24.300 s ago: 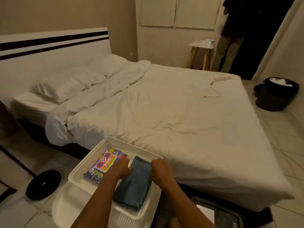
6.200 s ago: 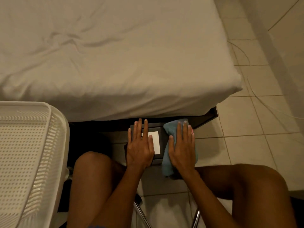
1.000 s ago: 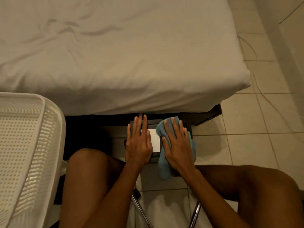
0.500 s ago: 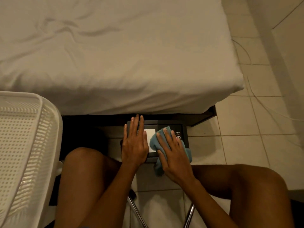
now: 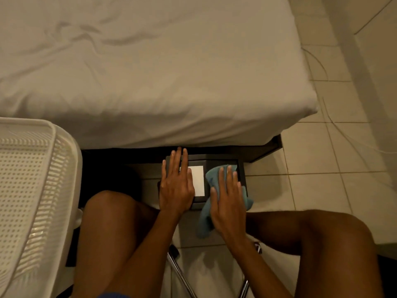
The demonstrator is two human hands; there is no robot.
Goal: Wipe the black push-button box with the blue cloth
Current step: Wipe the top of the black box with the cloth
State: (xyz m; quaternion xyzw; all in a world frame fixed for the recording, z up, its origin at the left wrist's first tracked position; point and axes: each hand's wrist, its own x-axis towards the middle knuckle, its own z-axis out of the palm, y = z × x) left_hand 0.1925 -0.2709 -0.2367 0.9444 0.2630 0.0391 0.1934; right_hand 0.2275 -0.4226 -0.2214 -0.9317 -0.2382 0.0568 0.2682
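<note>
Head view: right hand [image 5: 227, 203], fingers flat and spread, presses the blue cloth [image 5: 214, 175] onto the right part of the black push-button box [image 5: 240, 168]; a cloth tail hangs off toward 6 o'clock. Left hand [image 5: 176, 186] lies open, palm down, on the box's left part, gripping nothing. A blank white panel [image 5: 198, 180] shows between the hands; no lettering is readable. The box sits on tile floor [image 5: 311, 190] below the bed [image 5: 150, 72]; a white basket [image 5: 53, 190] stands at 9 o'clock.
</note>
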